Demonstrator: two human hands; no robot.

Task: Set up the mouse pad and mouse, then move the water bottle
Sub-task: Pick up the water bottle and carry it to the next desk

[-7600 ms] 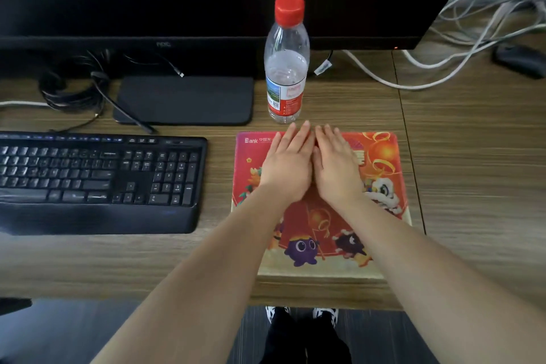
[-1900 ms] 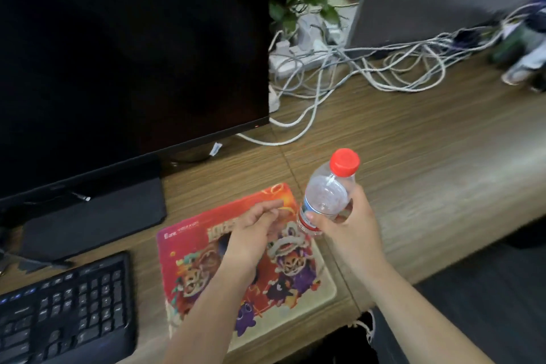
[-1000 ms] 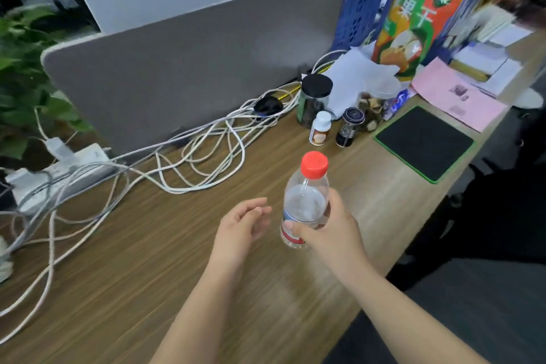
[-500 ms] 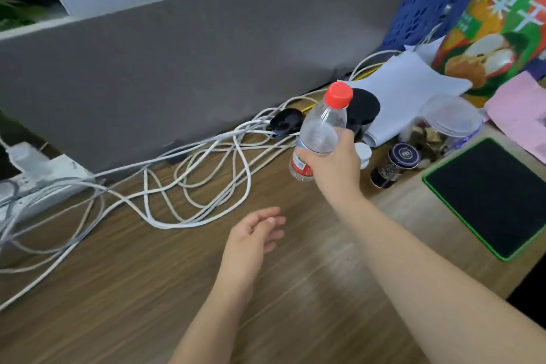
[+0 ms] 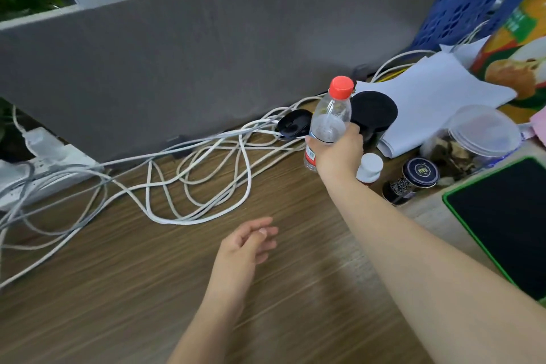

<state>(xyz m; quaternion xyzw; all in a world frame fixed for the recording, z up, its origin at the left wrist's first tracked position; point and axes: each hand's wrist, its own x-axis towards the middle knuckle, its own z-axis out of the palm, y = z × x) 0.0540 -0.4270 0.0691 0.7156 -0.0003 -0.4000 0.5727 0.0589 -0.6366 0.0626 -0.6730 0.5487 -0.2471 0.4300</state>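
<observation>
My right hand (image 5: 336,154) grips a clear water bottle (image 5: 329,120) with a red cap, held upright at the back of the wooden desk (image 5: 147,289), near the grey partition. Its base is at or just above the desk surface; I cannot tell which. A black mouse (image 5: 294,124) lies among the white cables just left of the bottle. My left hand (image 5: 245,245) hovers over the desk nearer to me, fingers loosely apart, holding nothing. The red mouse pad is out of view.
White cables (image 5: 183,183) sprawl to the left of the bottle, running to a power strip (image 5: 44,168). Right of the bottle stand a black-lidded jar (image 5: 373,112), a small white-capped bottle (image 5: 369,165), a dark tin (image 5: 413,177), a clear tub (image 5: 478,136), papers (image 5: 437,97) and a green-edged black pad (image 5: 508,219).
My right hand has carried the bottle from the red mouse pad rightward along the desk and back toward the partition, lowering it slightly in the last half second. My left hand left the pad, trailing empty.
</observation>
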